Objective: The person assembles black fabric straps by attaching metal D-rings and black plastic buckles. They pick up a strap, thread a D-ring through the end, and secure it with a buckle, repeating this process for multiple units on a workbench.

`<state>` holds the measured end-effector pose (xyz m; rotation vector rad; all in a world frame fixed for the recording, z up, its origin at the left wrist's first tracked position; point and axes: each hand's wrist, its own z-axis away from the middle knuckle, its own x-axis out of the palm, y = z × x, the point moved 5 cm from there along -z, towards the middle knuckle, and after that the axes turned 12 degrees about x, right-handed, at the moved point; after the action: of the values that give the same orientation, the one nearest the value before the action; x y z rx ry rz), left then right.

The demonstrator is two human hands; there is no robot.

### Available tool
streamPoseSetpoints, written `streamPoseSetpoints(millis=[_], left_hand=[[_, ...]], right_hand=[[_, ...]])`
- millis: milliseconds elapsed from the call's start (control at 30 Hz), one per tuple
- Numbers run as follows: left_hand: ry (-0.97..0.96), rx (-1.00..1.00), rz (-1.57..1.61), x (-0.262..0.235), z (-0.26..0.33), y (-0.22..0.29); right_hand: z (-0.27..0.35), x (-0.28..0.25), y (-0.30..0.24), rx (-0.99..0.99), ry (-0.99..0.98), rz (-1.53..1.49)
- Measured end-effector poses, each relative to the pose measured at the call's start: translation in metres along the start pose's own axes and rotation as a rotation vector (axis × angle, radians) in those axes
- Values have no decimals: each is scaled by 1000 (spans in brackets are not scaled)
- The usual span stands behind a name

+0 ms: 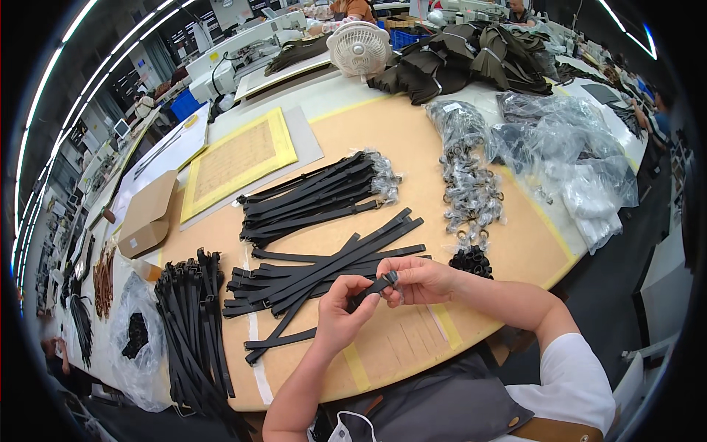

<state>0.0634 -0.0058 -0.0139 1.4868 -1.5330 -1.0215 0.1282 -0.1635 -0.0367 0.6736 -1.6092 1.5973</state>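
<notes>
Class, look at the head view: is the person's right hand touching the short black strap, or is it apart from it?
Touching. The head view shows the right hand pinching one end of the short black strap between its fingertips, while the left hand grips the other end.

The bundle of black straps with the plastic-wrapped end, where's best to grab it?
Take the strap bundle across its bare black middle, coming from above. The straps lie flat and parallel there, so fingers can close around them all; the plastic-wrapped end looks slippery and bulky.
</notes>
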Motion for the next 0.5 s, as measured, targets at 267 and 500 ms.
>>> streamPoseSetpoints(millis=[267,500], left_hand=[[37,50,66,-1,4,5],[-9,44,44,7,5,6]], right_hand=[[1,6,-4,-32,2,33],[-4,1,2,-71,183,310]])
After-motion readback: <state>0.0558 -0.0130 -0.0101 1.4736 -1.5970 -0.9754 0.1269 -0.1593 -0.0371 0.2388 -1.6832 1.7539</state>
